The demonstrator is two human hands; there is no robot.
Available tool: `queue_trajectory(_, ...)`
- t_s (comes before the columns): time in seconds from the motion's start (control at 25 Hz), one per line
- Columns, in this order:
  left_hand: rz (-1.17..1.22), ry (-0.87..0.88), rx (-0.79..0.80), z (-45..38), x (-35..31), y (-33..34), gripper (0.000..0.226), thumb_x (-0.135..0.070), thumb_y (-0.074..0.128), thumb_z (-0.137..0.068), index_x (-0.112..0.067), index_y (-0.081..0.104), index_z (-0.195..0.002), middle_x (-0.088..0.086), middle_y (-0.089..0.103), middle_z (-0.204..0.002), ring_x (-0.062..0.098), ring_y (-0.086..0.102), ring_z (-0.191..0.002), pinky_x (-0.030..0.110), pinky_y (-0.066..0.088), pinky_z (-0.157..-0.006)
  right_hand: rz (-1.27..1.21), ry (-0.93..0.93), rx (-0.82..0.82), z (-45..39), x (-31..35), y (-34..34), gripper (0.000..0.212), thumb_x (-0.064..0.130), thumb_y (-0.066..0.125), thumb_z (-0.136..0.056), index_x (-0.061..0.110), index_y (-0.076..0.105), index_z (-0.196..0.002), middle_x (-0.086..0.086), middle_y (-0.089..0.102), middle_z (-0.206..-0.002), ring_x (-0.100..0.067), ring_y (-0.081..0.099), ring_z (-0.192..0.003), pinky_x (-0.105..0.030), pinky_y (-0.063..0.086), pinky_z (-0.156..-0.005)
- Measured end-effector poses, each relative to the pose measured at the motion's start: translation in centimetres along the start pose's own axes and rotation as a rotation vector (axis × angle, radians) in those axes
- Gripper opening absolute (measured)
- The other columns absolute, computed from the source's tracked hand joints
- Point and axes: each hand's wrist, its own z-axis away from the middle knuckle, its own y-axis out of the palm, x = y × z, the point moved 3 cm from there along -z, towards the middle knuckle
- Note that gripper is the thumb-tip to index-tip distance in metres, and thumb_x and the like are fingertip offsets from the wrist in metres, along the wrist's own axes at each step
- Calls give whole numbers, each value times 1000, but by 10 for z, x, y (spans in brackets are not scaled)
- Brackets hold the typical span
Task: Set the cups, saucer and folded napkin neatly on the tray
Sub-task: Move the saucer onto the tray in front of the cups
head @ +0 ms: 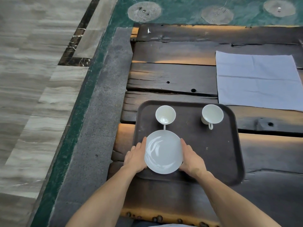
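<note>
While both hands bracket it, the saucer (164, 152) sits at the near-left of the dark tray (218, 154), just touching or barely clear of the handle of the left cup (165, 115). The left hand (136, 157) presses its fingers (142, 145) flat along the saucer's left rim, and the right hand (191, 158) does the same on the right rim; the fingers lie extended against the edge, cradling it, not curled into a fist. Whether the saucer rests on the tray or is lifted slightly I cannot tell.

It looks like glazed ceramic: stiff, light, smooth enough to slip, and likely to chip if knocked against the cup. Holding it by opposite rims, as here, seems the safest grip. The right cup (212, 114) stands at the tray's far-right, well apart. The napkin (257, 81) lies spread open, not yet folded, on the wooden table (172, 76) beyond the tray, its right edge cut off by the frame. Thumbs and fingertips are partly hidden under the saucer's rim.
</note>
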Motion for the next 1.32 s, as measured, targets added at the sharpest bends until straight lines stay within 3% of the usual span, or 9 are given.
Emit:
queue_trajectory(0.24,-12,-12,-4,1,-2,0,94,-57,60,-79,-33,3,-150,4,46,-135,30,47,-122,50,42,-95,17,10,13,1,-1,1,75,47,62,-71,36,23,-134,5,49,-104,-26,58,-89,-47,52,-78)
queue_trajectory(0.48,-49,-37,29,3,-4,1,92,-44,59,-86,-30,-2,-153,6,39,-142,31,42,-127,48,41,-98,95,46,55,0,-1,2,92,38,57,-78,32,1,-150,-1,45,-116,-27,56,-92,-41,48,-76)
queue_trajectory(0.68,-76,-104,51,5,-13,1,90,-35,59,-91,-26,-5,-154,8,30,-148,29,40,-130,46,46,-95,191,73,113,-2,-2,-1,104,25,66,-76,27,-4,-153,-4,45,-126,-27,59,-96,-38,45,-71)
queue_trajectory(0.88,-129,-190,53,11,-27,-4,92,-24,63,-90,-22,-2,-155,9,27,-149,29,40,-129,43,48,-93,249,11,90,0,-11,-16,88,36,67,-79,26,16,-150,-4,47,-127,-27,59,-105,-38,48,-73)
queue_trajectory(1.04,-257,-200,1,21,-51,-14,83,-21,65,-85,-24,15,-151,8,32,-141,28,41,-124,39,46,-90,336,-54,76,5,-37,-37,64,45,61,-88,23,37,-144,-4,46,-136,-28,53,-119,-41,51,-87)
queue_trajectory(1.32,-95,-26,8,40,-147,0,63,-46,55,-93,-27,32,-149,4,34,-145,26,36,-131,44,40,-99,391,-145,16,20,-108,-92,49,51,48,-95,22,52,-134,-3,53,-131,-27,51,-123,-40,47,-95)
